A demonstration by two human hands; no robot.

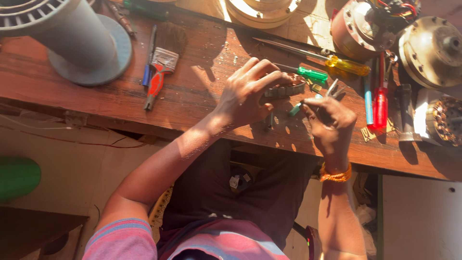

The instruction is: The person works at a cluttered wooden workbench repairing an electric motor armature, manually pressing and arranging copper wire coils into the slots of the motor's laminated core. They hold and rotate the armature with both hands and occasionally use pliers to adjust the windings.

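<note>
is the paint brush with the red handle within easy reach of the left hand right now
Probably yes. The paint brush lies in the open on the wooden bench, with bare wood between it and the left hand. But that hand is gripping a small metal part, so it would need to let go first.

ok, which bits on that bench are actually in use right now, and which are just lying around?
In use:
left hand gripping a small metal part
right hand holding a thin metal tool

Lying about:
paintbrush
yellow-handled screwdriver
green-handled screwdriver
red-handled screwdriver
grey cylinder on a round base
motor parts at the right end of the wooden bench
</note>
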